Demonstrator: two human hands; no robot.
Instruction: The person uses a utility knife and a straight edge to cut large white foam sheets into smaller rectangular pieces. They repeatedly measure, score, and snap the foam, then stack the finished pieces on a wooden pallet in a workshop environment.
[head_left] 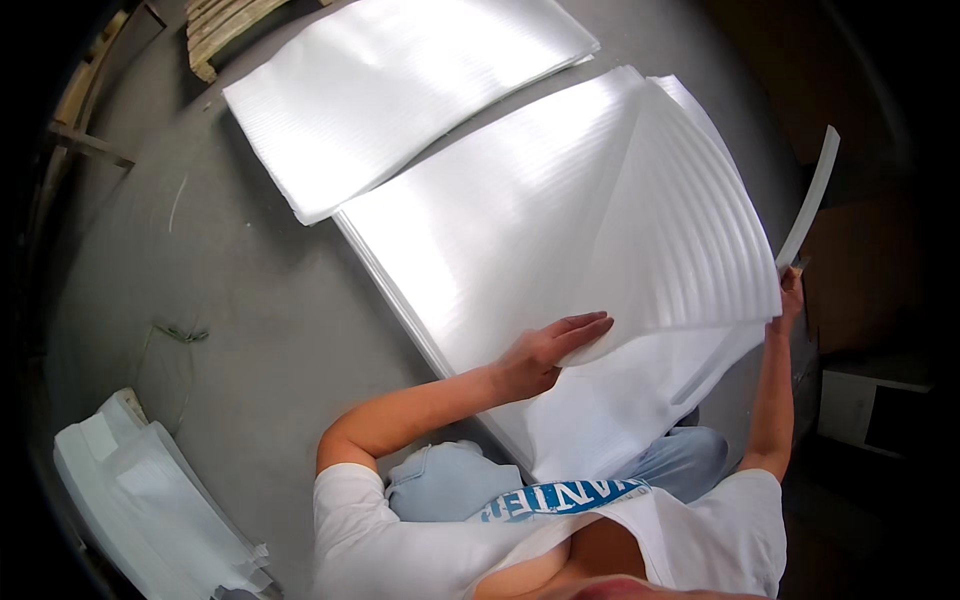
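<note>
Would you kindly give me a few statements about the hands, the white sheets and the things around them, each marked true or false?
1. The left hand touches the curved white sheet. True.
2. The right hand is on the left side of the picture. False: it is on the right side, by the sheet's edge.
3. A long pale strip extends up from the right hand. True.
4. The wooden pallet lies at the lower right. False: the wooden pallet is at the upper left.
5. The person's shirt is black. False: the shirt is mainly white.
</note>
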